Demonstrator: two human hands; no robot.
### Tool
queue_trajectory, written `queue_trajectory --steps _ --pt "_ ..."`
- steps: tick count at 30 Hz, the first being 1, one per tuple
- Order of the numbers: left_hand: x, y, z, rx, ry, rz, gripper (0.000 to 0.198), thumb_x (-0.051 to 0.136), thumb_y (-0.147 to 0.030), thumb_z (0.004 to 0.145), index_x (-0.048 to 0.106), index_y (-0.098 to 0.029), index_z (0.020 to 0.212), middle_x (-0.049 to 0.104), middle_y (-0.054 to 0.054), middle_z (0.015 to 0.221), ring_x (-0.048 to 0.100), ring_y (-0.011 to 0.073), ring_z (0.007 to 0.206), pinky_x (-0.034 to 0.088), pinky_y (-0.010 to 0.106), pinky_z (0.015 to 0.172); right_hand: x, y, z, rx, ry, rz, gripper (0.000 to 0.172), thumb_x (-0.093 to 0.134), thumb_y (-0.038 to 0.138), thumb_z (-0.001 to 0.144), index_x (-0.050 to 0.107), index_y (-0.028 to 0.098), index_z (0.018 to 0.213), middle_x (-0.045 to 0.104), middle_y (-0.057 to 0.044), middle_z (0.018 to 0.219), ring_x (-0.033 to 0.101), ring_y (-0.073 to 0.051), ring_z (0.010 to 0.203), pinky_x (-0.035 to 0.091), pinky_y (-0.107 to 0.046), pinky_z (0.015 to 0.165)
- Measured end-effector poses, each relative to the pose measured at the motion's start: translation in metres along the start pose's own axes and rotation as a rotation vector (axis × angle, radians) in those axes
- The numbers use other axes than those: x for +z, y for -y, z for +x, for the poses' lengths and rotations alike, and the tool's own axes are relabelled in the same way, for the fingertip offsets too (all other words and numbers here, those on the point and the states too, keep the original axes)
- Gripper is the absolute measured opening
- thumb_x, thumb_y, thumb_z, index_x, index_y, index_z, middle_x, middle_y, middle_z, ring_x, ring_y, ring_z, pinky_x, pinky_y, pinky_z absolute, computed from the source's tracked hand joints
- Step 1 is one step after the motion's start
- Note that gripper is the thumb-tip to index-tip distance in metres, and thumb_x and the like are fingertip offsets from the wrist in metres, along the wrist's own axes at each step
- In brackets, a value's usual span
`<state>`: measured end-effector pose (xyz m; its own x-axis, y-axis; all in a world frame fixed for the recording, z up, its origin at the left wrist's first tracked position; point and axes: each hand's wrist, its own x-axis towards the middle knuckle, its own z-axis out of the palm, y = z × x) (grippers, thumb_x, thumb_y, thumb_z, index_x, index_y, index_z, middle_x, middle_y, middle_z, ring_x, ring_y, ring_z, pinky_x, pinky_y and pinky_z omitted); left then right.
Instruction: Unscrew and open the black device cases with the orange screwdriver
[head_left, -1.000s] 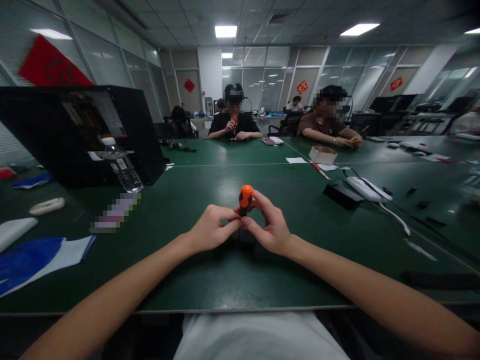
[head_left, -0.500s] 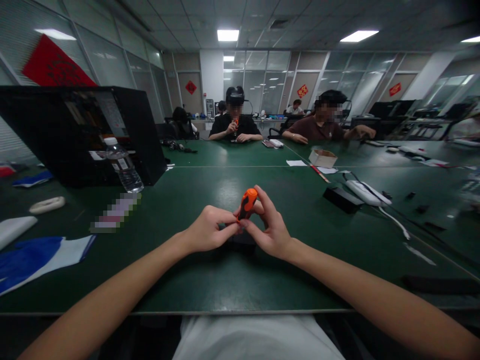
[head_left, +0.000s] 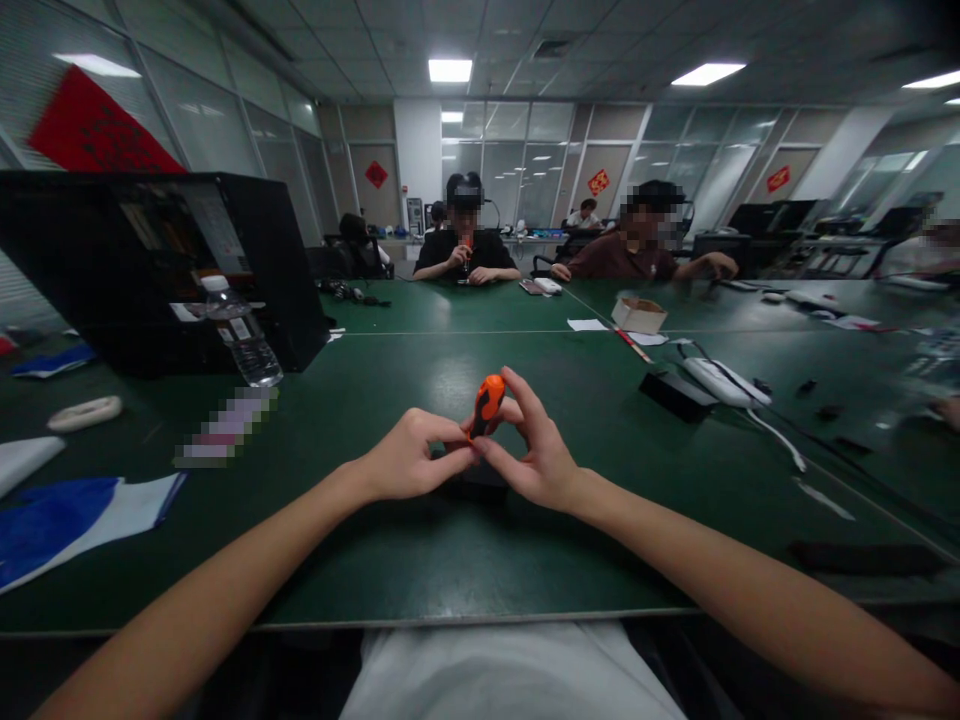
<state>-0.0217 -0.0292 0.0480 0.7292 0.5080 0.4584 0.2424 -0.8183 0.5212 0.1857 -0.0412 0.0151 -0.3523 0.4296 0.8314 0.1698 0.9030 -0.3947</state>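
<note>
An orange-and-black screwdriver (head_left: 489,398) stands nearly upright in front of me, handle end up. My right hand (head_left: 538,452) is closed on it, index finger along the top of the handle and thumb near its lower end. From the other side, my left hand (head_left: 415,456) pinches at the base of the handle, its fingertips meeting my right thumb. The screwdriver's shaft and tip are hidden behind my fingers. Under my hands a dark, flat object (head_left: 472,488) lies on the green table (head_left: 375,570); its kind cannot be made out.
At left are a black computer case (head_left: 277,270), a water bottle (head_left: 247,340) and a blue-white glove (head_left: 75,520). On the right lie a black box (head_left: 675,396), a white power strip (head_left: 724,382) and a small carton (head_left: 637,315). Co-workers sit across the table; one holds a similar screwdriver.
The view has shifted slightly, moving the scene a little left. Both hands keep their hold on the screwdriver, with hardly any change in finger position. At the far right another person's hand has appeared.
</note>
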Motion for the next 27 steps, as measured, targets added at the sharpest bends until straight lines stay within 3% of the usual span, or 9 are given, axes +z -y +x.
queue_trajectory --steps 3,7,10,19,22,25,27 --pt "-0.003 0.002 -0.001 -0.024 -0.022 -0.082 0.021 0.063 -0.028 0.094 0.074 -0.011 0.088 0.073 0.005 0.078 0.067 0.0162 0.071 0.05 0.024 0.07 -0.008 0.003 0.007 -0.012 0.037 -0.048 0.076 0.06 0.02 0.096 0.019 0.027 0.159 0.069 -0.009 0.113 0.066 -0.019 0.095 0.058 -0.039 0.088" --pt "-0.004 0.003 -0.001 -0.052 -0.109 -0.303 0.024 0.06 -0.027 0.096 0.074 -0.013 0.11 0.077 0.009 0.102 0.072 0.0213 0.092 0.055 0.029 0.084 -0.02 0.009 0.016 -0.046 0.075 -0.055 0.063 0.061 0.018 0.094 0.035 0.028 0.151 0.06 -0.013 0.134 0.063 -0.022 0.115 0.054 -0.042 0.097" --pt "-0.006 0.003 -0.002 -0.082 -0.131 -0.341 0.025 0.059 -0.027 0.097 0.076 -0.013 0.11 0.078 0.01 0.104 0.073 0.0231 0.096 0.056 0.031 0.088 -0.024 0.012 0.02 -0.068 0.108 -0.035 0.061 0.061 0.016 0.094 0.038 0.028 0.149 0.059 -0.013 0.136 0.06 -0.023 0.12 0.053 -0.044 0.099" --pt "-0.01 0.009 -0.002 -0.03 -0.098 -0.293 0.025 0.063 -0.033 0.096 0.077 -0.014 0.09 0.075 0.009 0.093 0.067 0.0233 0.094 0.051 0.034 0.09 -0.022 0.015 0.034 -0.166 0.126 -0.079 0.05 0.06 0.02 0.095 0.044 0.023 0.142 0.064 -0.012 0.12 0.062 -0.022 0.11 0.053 -0.041 0.094" --pt "-0.01 0.006 -0.001 -0.032 -0.126 -0.25 0.022 0.067 -0.033 0.093 0.074 -0.014 0.089 0.071 0.007 0.091 0.063 0.0203 0.087 0.049 0.031 0.083 -0.028 0.022 0.044 -0.221 0.15 -0.145 0.041 0.06 0.024 0.096 0.047 0.02 0.135 0.067 -0.011 0.112 0.065 -0.019 0.098 0.054 -0.035 0.086" --pt "-0.006 0.003 -0.001 -0.046 -0.159 -0.258 0.023 0.071 -0.036 0.09 0.07 -0.013 0.091 0.067 0.005 0.089 0.059 0.0176 0.082 0.049 0.028 0.078 -0.034 0.036 0.06 -0.287 0.294 -0.338 0.028 0.056 0.035 0.1 0.053 0.016 0.121 0.069 -0.008 0.097 0.063 -0.017 0.081 0.05 -0.029 0.073" --pt "-0.002 0.002 -0.002 -0.052 -0.172 -0.28 0.024 0.072 -0.036 0.088 0.067 -0.013 0.094 0.066 0.004 0.088 0.059 0.0176 0.082 0.049 0.028 0.077 -0.035 0.048 0.072 -0.266 0.448 -0.52 0.029 0.05 0.043 0.103 0.058 0.015 0.108 0.069 -0.007 0.087 0.061 -0.016 0.073 0.042 -0.027 0.065"
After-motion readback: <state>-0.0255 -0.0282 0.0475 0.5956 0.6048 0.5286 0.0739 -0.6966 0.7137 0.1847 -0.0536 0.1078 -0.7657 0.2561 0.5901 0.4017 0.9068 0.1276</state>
